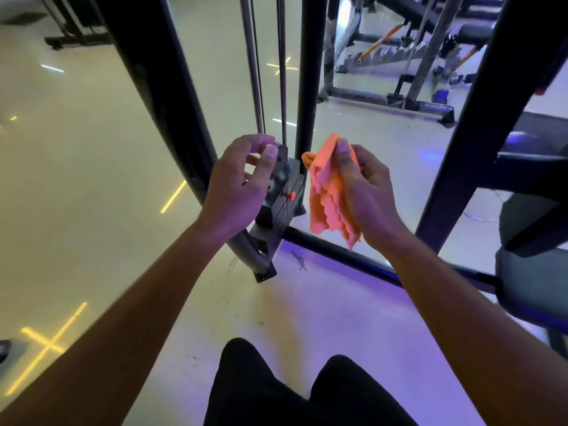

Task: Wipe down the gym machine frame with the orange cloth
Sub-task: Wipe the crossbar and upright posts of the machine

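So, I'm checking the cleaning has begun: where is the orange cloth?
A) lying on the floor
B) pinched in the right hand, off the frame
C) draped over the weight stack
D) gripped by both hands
B: the right hand alone pinches the orange cloth, which hangs free of the frame.

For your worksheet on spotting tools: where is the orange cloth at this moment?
In the head view, the cloth hangs right of centre, pinched in the right hand, just right of the weight stack.

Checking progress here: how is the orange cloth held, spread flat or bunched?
Bunched. The orange cloth hangs in loose wavy folds, pinched under the right hand's thumb, touching no frame part.
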A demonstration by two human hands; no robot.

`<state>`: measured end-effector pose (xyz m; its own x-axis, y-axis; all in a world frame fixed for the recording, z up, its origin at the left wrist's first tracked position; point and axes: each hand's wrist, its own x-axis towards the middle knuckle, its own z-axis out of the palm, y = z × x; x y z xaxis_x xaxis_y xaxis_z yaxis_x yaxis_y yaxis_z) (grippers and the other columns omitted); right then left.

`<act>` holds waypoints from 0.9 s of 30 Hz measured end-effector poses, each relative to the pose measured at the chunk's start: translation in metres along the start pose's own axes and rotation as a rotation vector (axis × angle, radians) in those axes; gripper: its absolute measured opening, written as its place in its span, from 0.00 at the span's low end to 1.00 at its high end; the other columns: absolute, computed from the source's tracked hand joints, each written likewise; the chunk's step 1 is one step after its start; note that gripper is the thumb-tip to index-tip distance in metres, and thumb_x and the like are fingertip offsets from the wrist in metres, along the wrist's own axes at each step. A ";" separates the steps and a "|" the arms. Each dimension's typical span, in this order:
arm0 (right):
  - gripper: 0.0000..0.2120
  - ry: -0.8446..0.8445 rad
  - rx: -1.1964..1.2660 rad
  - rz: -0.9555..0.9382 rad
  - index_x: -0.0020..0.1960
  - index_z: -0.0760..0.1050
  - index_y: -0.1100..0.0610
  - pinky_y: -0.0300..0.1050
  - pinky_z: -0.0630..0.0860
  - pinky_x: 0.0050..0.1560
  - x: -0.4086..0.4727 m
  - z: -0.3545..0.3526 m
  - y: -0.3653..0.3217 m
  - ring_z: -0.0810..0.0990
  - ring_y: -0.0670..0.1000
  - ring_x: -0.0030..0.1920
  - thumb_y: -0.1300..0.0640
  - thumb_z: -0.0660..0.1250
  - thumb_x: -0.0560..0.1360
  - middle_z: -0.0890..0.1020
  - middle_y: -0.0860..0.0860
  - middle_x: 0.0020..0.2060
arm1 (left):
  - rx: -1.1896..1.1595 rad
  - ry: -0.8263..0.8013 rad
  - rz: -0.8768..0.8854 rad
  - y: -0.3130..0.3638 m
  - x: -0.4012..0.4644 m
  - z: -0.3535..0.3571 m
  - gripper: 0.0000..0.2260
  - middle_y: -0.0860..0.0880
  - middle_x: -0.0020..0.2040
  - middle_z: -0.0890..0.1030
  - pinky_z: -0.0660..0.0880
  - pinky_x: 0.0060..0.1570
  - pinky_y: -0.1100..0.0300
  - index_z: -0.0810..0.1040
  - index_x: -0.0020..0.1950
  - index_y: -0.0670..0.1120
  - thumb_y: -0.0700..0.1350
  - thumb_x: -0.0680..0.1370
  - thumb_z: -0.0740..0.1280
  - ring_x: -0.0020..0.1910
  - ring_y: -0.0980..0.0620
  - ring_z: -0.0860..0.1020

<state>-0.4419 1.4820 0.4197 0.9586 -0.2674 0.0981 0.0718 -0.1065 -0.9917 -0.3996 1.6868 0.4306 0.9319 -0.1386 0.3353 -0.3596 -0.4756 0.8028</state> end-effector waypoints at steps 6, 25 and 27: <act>0.19 -0.058 -0.014 -0.097 0.65 0.81 0.54 0.54 0.88 0.52 0.017 0.034 -0.089 0.89 0.52 0.54 0.41 0.61 0.89 0.88 0.51 0.54 | -0.005 0.084 0.008 0.041 0.023 -0.064 0.14 0.57 0.62 0.83 0.72 0.48 0.74 0.80 0.71 0.51 0.53 0.88 0.65 0.54 0.67 0.79; 0.20 0.129 0.255 -0.538 0.73 0.81 0.44 0.51 0.79 0.33 0.151 0.184 -0.305 0.83 0.56 0.35 0.37 0.62 0.88 0.85 0.54 0.45 | 0.070 0.371 0.429 0.096 0.200 -0.252 0.15 0.53 0.65 0.75 0.81 0.54 0.50 0.76 0.74 0.49 0.50 0.87 0.66 0.61 0.52 0.80; 0.19 0.192 0.222 -0.572 0.76 0.79 0.44 0.49 0.83 0.38 0.158 0.197 -0.315 0.88 0.53 0.44 0.40 0.62 0.89 0.87 0.49 0.54 | 0.051 0.387 0.472 0.104 0.217 -0.263 0.16 0.53 0.67 0.74 0.81 0.55 0.49 0.75 0.75 0.51 0.50 0.87 0.67 0.62 0.51 0.79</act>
<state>-0.2587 1.6622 0.7309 0.6866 -0.3962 0.6096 0.6324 -0.0883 -0.7696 -0.2471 1.8360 0.7167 0.5842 -0.0229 0.8113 -0.7174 -0.4819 0.5030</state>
